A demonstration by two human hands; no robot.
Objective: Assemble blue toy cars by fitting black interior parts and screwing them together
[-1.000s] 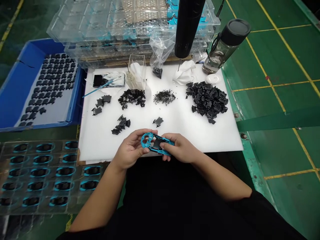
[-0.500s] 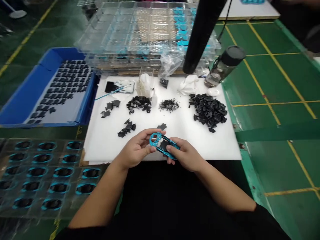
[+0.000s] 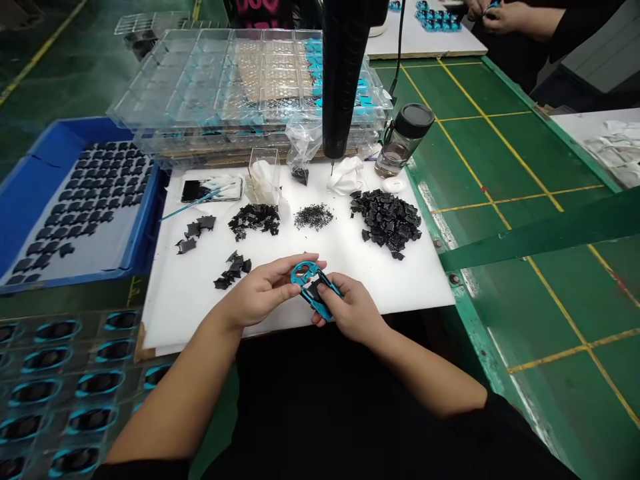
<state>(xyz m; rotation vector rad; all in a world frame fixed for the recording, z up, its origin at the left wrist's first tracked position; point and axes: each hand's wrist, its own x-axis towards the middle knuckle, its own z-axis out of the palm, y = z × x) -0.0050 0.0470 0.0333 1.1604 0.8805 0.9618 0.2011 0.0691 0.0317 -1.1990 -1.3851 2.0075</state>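
Both of my hands hold one blue and black plastic part [image 3: 306,272] over the front edge of the white work mat [image 3: 280,267]. My left hand [image 3: 265,290] pinches its ring-shaped end between thumb and fingers. Around the other end my right hand [image 3: 353,308] is closed, its thumb pressing on the dark middle piece. Beyond the hands lie a pile of tiny black bits [image 3: 313,217], a heap of black pieces [image 3: 387,221] on the right, and smaller groups of dark pieces [image 3: 254,220] on the left.
A black electric screwdriver [image 3: 343,87] hangs above the mat. Clear trays [image 3: 210,80] are stacked behind; a bottle [image 3: 404,140] stands back right. A blue bin [image 3: 145,233] and trays of blue parts [image 3: 75,383] are left. Another person's hands [image 3: 503,17] show top right.
The view has swung right, so the mat appears further left. The blue part is turned more steeply in my hands, which still hold it. Another person's hands have come into view.
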